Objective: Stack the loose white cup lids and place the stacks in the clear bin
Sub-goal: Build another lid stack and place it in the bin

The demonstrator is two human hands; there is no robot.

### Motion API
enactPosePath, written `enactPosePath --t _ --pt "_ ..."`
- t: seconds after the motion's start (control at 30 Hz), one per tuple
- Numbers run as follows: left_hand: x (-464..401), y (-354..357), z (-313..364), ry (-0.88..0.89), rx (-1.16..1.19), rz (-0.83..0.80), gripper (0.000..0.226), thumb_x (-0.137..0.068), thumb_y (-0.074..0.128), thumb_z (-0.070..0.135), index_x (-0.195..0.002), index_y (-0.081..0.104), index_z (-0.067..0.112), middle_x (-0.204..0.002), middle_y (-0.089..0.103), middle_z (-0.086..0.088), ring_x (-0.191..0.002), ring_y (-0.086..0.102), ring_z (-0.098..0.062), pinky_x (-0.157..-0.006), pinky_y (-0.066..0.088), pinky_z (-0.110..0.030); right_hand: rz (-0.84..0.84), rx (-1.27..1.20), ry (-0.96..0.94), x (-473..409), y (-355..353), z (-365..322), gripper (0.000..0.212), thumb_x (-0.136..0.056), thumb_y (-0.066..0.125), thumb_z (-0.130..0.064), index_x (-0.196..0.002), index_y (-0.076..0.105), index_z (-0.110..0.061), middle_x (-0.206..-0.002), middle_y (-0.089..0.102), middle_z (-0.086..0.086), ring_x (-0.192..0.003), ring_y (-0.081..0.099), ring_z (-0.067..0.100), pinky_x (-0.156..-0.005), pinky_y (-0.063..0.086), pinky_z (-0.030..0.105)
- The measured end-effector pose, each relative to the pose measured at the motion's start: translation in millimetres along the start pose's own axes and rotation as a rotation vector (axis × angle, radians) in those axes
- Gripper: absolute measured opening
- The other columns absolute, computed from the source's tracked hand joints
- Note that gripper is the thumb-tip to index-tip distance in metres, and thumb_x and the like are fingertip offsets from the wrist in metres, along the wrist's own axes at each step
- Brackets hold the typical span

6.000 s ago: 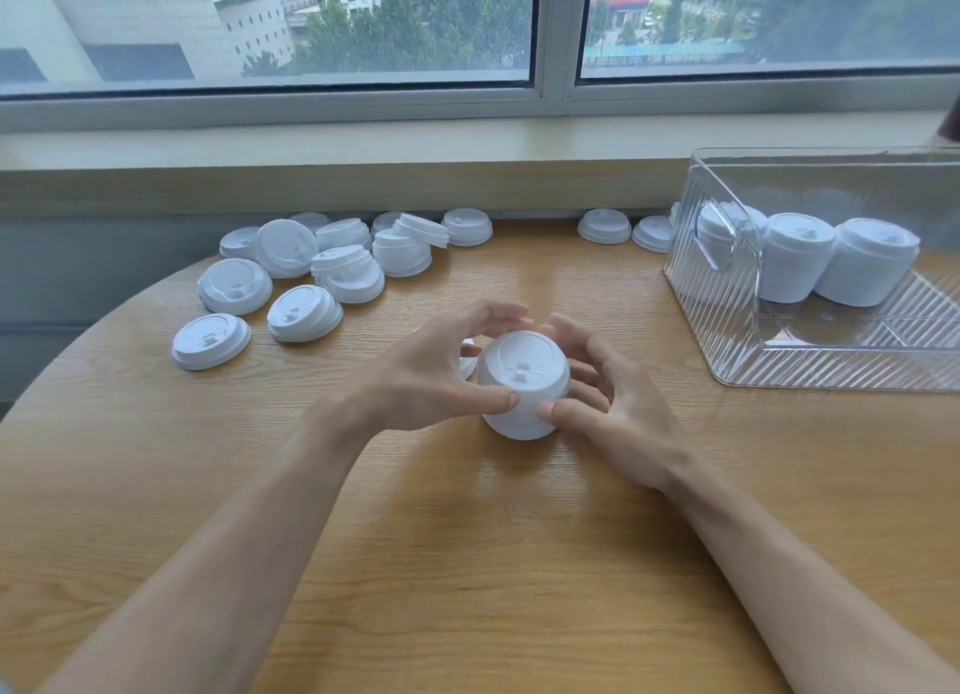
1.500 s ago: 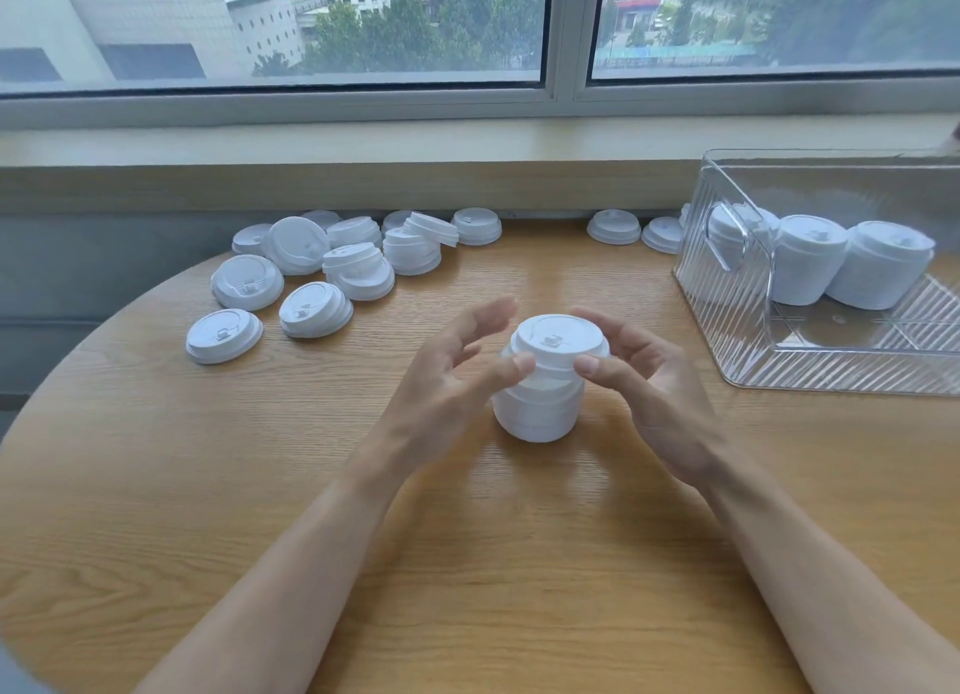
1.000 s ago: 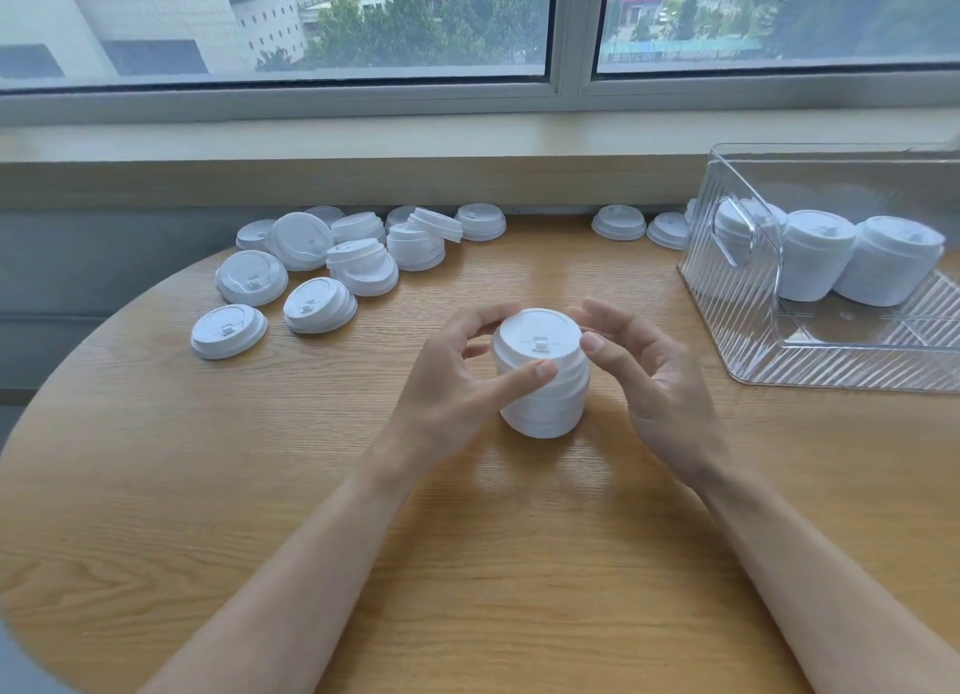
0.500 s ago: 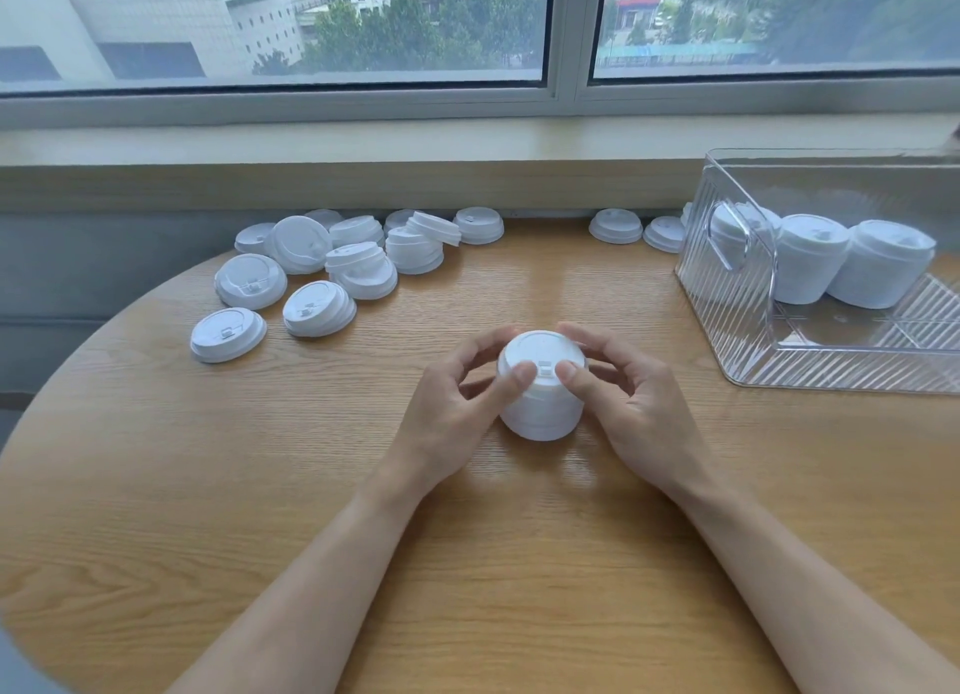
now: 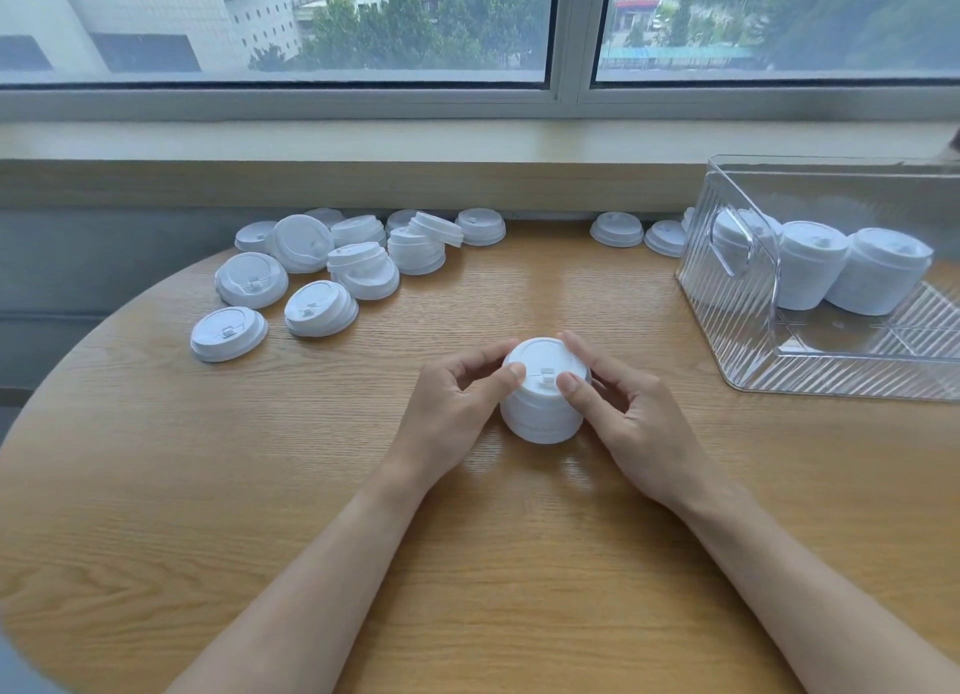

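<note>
On the round wooden table (image 5: 260,485) under the window, the left hand (image 5: 447,413) and right hand (image 5: 628,423) clasp the stack of lids (image 5: 543,397) between them, apparently pressing it snug; next, lifting it rightward into the clear bin (image 5: 753,350).

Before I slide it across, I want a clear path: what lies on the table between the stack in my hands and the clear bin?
Only bare wood: in the head view nothing lies between the stack and the clear bin.

Soft daylight from window (image 5: 363,23); sheen on table (image 5: 519,537); sharp focus; wide-angle bending at edges.
</note>
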State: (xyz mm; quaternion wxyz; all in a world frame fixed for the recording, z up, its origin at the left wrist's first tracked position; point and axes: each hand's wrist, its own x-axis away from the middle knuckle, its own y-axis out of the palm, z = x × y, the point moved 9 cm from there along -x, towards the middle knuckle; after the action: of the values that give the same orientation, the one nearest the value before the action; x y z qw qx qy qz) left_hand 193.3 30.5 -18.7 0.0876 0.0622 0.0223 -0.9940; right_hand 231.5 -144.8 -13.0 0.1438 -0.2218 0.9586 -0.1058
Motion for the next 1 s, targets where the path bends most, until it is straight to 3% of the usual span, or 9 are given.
enactPosePath --t 0.17,0.37,0.53,0.63,0.7,0.8,0.87,0.93,1.0 --pt "-1.1 -0.4 -0.9 0.005 -0.002 -0.002 0.027 -0.097 0.072 0.013 -0.124 0.074 0.012 -0.116 0.078 0.01 -0.114 0.069 -0.003 -0.092 0.049 -0.011 0.006 0.047 -0.008 0.6 -1.1 0.0 0.061 -0.092 0.065 -0.043 -0.148 0.055 -0.02 -0.15 0.056 -0.011 -0.136 0.049 -0.008 -0.106 0.039 0.007" --pt "2.2 1.8 1.5 0.056 -0.041 -0.021 0.03 -0.1 0.07 0.024 -0.129 0.071 0.015 -0.121 0.076 0.007 -0.118 0.069 -0.008 -0.097 0.051 -0.019 0.029 -0.023 0.005 2.1 1.3 2.6 0.055 -0.094 0.066 -0.037 -0.146 0.057 -0.021 -0.145 0.059 -0.013 -0.134 0.054 -0.003 -0.101 0.043 0.008" --pt "9.7 10.5 3.1 0.098 -0.175 -0.095 0.063 -0.086 0.078 0.042 -0.143 0.059 0.023 -0.132 0.069 0.011 -0.126 0.062 -0.007 -0.1 0.054 -0.025 0.037 -0.037 0.031 2.8 -0.1 3.3 0.057 -0.096 0.062 -0.042 -0.15 0.053 -0.026 -0.142 0.062 -0.013 -0.128 0.059 -0.005 -0.099 0.044 0.007" --pt "13.0 16.4 3.3 0.132 -0.308 -0.131 0.084 -0.078 0.086 0.039 -0.151 0.048 0.027 -0.141 0.06 0.013 -0.129 0.059 -0.003 -0.1 0.051 -0.019 0.052 -0.005 0.036 2.5 -3.7 3.5 0.064 -0.098 0.056 -0.052 -0.155 0.047 -0.025 -0.139 0.064 -0.014 -0.124 0.058 -0.011 -0.099 0.042 0.005" --pt "13.4 15.1 4.4 0.143 -0.33 -0.119 0.087 -0.076 0.086 0.045 -0.152 0.047 0.027 -0.143 0.058 0.014 -0.131 0.056 -0.001 -0.102 0.049 -0.017 0.116 -0.015 0.06 2.4 -11.9 7.4 0.064 -0.098 0.053 -0.058 -0.153 0.05 -0.025 -0.138 0.066 -0.012 -0.127 0.058 -0.006 -0.105 0.043 0.013" --pt "8.9 3.7 5.3 0.107 -0.24 -0.032 0.076 -0.081 0.069 0.061 -0.146 0.055 0.024 -0.139 0.062 0.015 -0.13 0.055 0.003 -0.098 0.048 -0.012 0.319 -0.007 0.107 -0.5 -36.4 18.2 0.047 -0.103 0.055 -0.048 -0.142 0.06 -0.022 -0.134 0.068 -0.011 -0.127 0.059 -0.003 -0.111 0.043 0.024" --pt "1.4 -10.8 6.9 0.106 -0.299 0.084 0.065 -0.087 0.059 0.063 -0.138 0.063 0.023 -0.131 0.067 0.013 -0.119 0.06 0.008 -0.089 0.046 -0.006 0.406 0.017 0.141 -7.5 -48.4 26.2 0.033 -0.104 0.06 -0.036 -0.134 0.065 -0.023 -0.127 0.069 -0.015 -0.117 0.06 -0.013 -0.108 0.046 0.019" --pt "-9.0 -24.0 7.7 0.127 -0.425 0.177 0.047 -0.096 0.06 0.05 -0.132 0.067 0.021 -0.126 0.068 0.011 -0.107 0.063 0.011 -0.087 0.049 -0.01 0.422 0.069 0.176 -18.3 -53.9 33.0 0.029 -0.102 0.064 -0.029 -0.13 0.065 -0.025 -0.121 0.069 -0.018 -0.105 0.06 -0.02 -0.099 0.047 0.01" --pt "-22.4 -31.4 7.4 0.145 -0.555 0.209 0.034 -0.102 0.063 0.032 -0.133 0.066 0.019 -0.126 0.066 0.009 -0.103 0.063 0.007 -0.097 0.052 -0.025 0.421 0.144 0.207 -30.4 -56.8 37.8 0.034 -0.099 0.066 -0.027 -0.133 0.063 -0.025 -0.119 0.07 -0.011 -0.102 0.062 -0.012 -0.087 0.044 0.006"
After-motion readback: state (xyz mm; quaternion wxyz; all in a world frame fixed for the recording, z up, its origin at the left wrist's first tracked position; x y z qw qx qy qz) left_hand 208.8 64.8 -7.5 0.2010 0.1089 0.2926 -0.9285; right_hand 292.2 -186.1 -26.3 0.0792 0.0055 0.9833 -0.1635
